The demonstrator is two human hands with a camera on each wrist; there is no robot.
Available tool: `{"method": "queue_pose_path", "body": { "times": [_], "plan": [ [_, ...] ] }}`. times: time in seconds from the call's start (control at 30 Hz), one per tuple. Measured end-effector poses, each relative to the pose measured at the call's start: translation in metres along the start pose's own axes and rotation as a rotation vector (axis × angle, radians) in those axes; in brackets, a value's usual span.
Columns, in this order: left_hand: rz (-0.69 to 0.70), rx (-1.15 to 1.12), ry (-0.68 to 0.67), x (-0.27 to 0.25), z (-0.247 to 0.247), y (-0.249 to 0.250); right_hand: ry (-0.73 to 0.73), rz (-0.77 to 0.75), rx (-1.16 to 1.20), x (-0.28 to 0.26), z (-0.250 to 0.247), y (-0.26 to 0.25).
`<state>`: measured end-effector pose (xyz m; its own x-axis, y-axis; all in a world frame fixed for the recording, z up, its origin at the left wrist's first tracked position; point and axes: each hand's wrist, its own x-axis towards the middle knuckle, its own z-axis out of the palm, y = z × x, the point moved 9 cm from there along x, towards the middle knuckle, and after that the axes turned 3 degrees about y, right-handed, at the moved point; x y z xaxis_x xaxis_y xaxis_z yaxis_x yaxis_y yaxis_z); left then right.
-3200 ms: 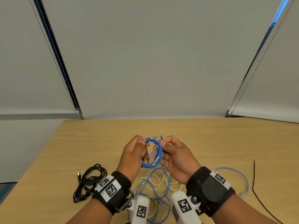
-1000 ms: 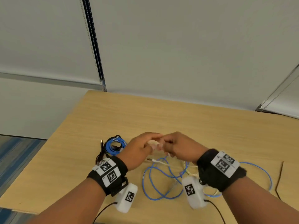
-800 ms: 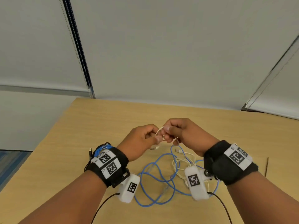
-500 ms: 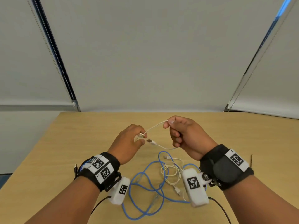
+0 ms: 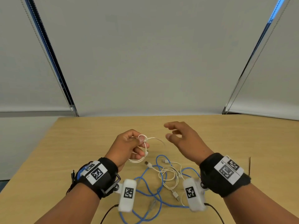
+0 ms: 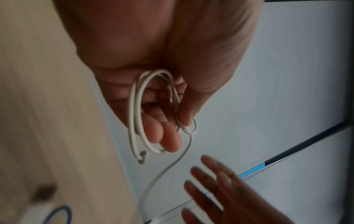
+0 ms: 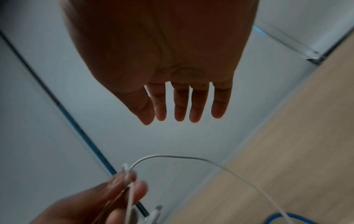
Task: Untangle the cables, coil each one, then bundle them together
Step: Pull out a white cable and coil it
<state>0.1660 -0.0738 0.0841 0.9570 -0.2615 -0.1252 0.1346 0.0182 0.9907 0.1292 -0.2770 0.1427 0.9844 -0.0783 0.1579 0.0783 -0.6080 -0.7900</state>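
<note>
My left hand [image 5: 129, 146] [image 6: 162, 106] pinches a thin white cable [image 5: 143, 148] [image 6: 137, 115] [image 7: 172, 157] between thumb and fingers, a few small loops hanging from it above the table. A free stretch of that cable arcs toward my right hand [image 5: 181, 138] [image 7: 172, 103], which hovers beside it with its fingers straight and spread, holding nothing. Below the hands, a loose blue cable [image 5: 148, 188] and more white cable [image 5: 169, 175] lie tangled on the table. A black coil and a blue coil [image 5: 78, 172] peek out behind my left wrist.
The wooden table [image 5: 97, 135] runs to a wall with grey blinds. A thin dark line [image 5: 250, 165] marks the table at the right. Bare tabletop lies beyond and to both sides of the hands.
My right hand has let go of the white cable and opened, drawing away to the right. My left hand has gathered more small loops of that cable.
</note>
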Motion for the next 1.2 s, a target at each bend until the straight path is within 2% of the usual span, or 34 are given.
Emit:
{"method": "queue_pose_path", "body": {
  "times": [0.07,0.13,0.33,0.47,0.57,0.73,0.93,1.1,1.2],
  "plan": [
    [-0.023,-0.035,-0.021,-0.002,0.011,-0.001,-0.030,-0.147,-0.105,-0.002,0.013,-0.022],
    [-0.036,-0.106,-0.031,-0.003,0.018,0.000,-0.094,-0.208,-0.196,-0.005,0.030,-0.032],
    [-0.154,-0.338,-0.100,-0.008,0.024,-0.002,-0.158,-0.094,-0.011,0.000,0.036,-0.025],
    [-0.174,-0.400,-0.080,-0.008,0.009,-0.005,-0.189,-0.030,0.161,0.001,0.028,-0.019],
    [-0.170,-0.385,-0.152,-0.010,0.016,-0.003,-0.217,-0.083,0.136,-0.004,0.036,-0.027],
    [-0.168,-0.409,-0.215,-0.013,0.028,-0.003,-0.144,-0.104,0.064,-0.003,0.041,-0.031],
    [-0.108,-0.284,-0.178,-0.010,0.025,-0.006,-0.170,0.005,0.151,-0.004,0.052,-0.021],
    [0.007,0.008,-0.095,-0.004,0.016,-0.006,-0.185,0.144,0.385,-0.006,0.064,-0.011],
    [-0.023,-0.017,-0.132,-0.004,0.019,-0.013,-0.181,0.169,0.472,-0.005,0.065,-0.009]
  ]
}}
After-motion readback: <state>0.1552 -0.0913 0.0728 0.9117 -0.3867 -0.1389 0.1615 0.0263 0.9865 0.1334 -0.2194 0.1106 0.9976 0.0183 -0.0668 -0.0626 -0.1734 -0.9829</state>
